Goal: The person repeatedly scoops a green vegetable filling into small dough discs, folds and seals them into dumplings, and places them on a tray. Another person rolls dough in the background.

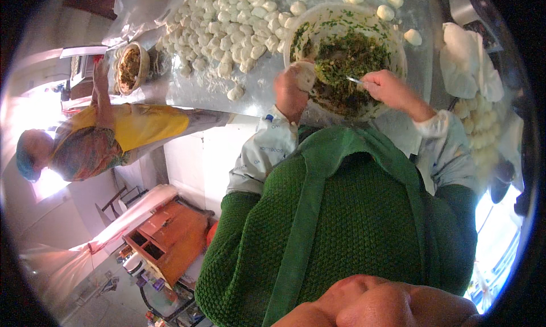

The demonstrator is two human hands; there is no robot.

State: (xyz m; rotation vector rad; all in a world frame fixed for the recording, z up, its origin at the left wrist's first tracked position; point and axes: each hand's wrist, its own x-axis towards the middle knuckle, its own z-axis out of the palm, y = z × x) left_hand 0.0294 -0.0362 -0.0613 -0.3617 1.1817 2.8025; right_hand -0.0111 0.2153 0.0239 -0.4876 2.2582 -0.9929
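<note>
My left hand holds a flattened round of white dough at the left rim of a large pale bowl. Inside the bowl is a dark filling with chopped greens, and bits of green cling to its wall. My right hand grips a thin metal utensil, held over the filling and pointing left towards the dough. Its far end is hard to make out against the greens; some filling seems to sit between it and the dough round.
Many small dough balls lie heaped on the floured metal table. Several more are scattered beyond the bowl. At left, a person in a yellow apron stands by a second bowl of filling. White plastic bags lie at right.
</note>
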